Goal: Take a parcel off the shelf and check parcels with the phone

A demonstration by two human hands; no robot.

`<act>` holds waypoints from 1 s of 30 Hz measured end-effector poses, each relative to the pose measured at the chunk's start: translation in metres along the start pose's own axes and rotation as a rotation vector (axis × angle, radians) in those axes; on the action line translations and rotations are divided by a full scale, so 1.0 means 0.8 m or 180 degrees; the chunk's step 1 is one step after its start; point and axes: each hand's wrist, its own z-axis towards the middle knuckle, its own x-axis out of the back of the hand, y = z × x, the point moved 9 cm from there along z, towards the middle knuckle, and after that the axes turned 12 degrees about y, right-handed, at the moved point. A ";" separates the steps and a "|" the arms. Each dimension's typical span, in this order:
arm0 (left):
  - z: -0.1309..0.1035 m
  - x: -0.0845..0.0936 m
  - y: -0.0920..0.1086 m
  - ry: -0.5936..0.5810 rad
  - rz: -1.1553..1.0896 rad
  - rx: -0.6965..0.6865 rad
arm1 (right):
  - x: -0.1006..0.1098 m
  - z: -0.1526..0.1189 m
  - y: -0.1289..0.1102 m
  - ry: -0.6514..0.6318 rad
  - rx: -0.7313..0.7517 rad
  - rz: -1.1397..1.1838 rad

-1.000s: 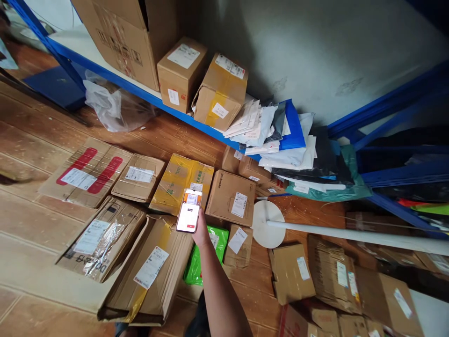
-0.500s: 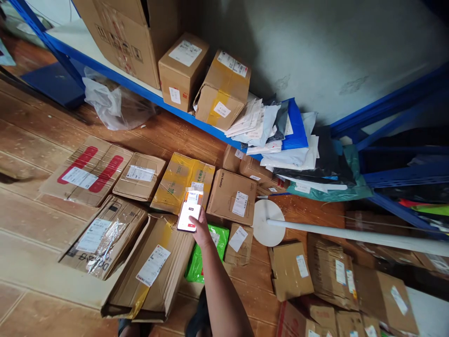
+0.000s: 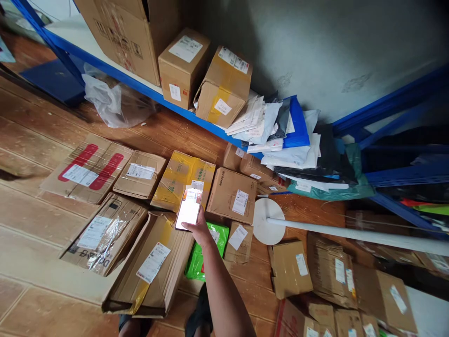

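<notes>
Head view, from the left: I see a red-striped flat carton (image 3: 87,169) and a plastic-wrapped box (image 3: 105,234) on the floor, then a yellow-taped box (image 3: 177,180) lying just beyond my phone (image 3: 189,209). My right hand (image 3: 200,230) is closed around the phone's lower end, its long axis pointing up and away toward that box's label, with a brown box (image 3: 232,195) just right. My left hand is out of sight.

Little print can be read. Upside-down letters, seemingly "DOCAR", are seen on the plastic-wrapped carton (image 3: 105,234). A short word, perhaps "Sonder", is printed along the edge of the brown box (image 3: 232,195). The white shipping labels and the phone (image 3: 188,208) screen are too small to be read.
</notes>
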 end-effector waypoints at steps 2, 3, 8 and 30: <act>0.005 -0.002 -0.014 -0.0058 -0.0200 0.0233 | 0.001 0.000 0.001 0.0000 -0.0007 -0.0004; 0.007 -0.002 -0.021 -0.0066 -0.0258 0.0338 | 0.001 0.000 0.001 0.0000 -0.0007 -0.0006; 0.005 0.001 -0.031 -0.0120 -0.0130 0.0397 | 0.002 0.000 0.000 0.0004 -0.0009 -0.0020; -0.017 -0.024 -0.007 -0.0794 -0.0415 0.0917 | 0.003 -0.005 -0.003 0.0004 -0.0069 0.0143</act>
